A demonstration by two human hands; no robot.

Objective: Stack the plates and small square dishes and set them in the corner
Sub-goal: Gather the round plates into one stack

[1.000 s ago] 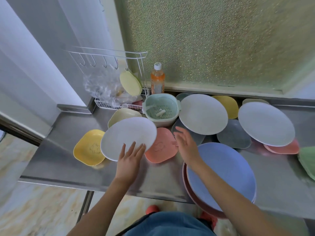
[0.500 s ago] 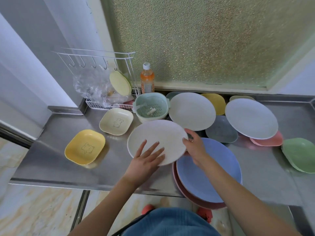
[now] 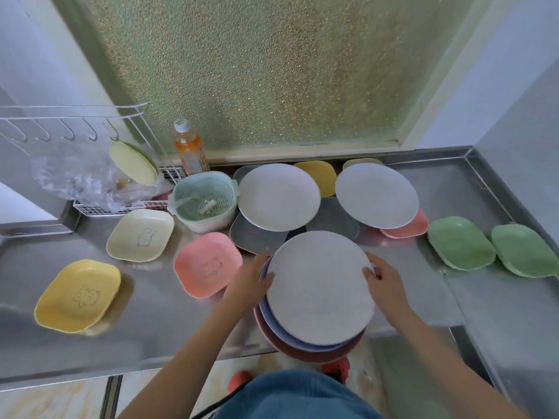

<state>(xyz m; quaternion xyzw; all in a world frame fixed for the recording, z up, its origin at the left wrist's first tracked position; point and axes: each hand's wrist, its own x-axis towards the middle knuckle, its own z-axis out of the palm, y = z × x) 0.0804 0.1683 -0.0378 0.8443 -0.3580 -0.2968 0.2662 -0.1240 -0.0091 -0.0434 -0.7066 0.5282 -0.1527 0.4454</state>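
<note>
A white round plate (image 3: 319, 287) lies on top of a blue plate (image 3: 282, 331) and a dark red plate (image 3: 302, 353) at the counter's front edge. My left hand (image 3: 252, 281) grips its left rim and my right hand (image 3: 382, 281) grips its right rim. Two more white plates (image 3: 278, 196) (image 3: 376, 195) lie further back over grey dishes (image 3: 255, 237). Small square dishes are spread around: pink (image 3: 207, 264), yellow (image 3: 77, 296), cream (image 3: 140, 235), and two green ones (image 3: 459, 243) (image 3: 524, 249) at the right.
A mint strainer basket (image 3: 204, 201), an orange drink bottle (image 3: 190, 149) and a white wire rack (image 3: 90, 164) with a plastic bag stand at the back left. The steel counter (image 3: 472, 189) meets the walls in a corner at the back right.
Both hands carried the white plate from the left side rightward and set it over the blue plate. The pink and cream dishes it covered now show.
</note>
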